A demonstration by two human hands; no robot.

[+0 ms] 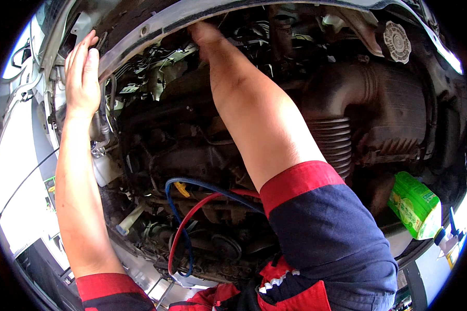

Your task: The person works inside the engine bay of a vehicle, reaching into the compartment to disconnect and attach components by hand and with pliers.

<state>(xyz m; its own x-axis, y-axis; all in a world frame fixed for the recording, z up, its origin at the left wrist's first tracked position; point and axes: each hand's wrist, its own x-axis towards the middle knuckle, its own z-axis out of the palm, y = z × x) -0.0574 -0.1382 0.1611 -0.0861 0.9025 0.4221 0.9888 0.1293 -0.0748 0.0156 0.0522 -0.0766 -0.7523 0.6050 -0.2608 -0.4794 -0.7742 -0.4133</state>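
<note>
Inside a vehicle's engine bay, my left hand (83,85) is at the far left with its fingers stretched out flat. It rests against or very close to the end of a long metal crossbar panel (135,44), and nothing shows in it. My right hand (206,39) reaches far across the engine (176,140) to that panel's lower edge. It is smeared by motion and its fingers are hidden in the dark there, so what it touches cannot be seen. Thin wires and pipes (166,59) run beneath the panel near it.
Below my right arm loop a blue hose (174,199) and a red hose (189,215). A yellow pull handle (181,189) is beside them. To the right are a ribbed intake duct (334,140), a round cap (398,41) and a green bottle (412,202). A white reservoir (106,170) sits left.
</note>
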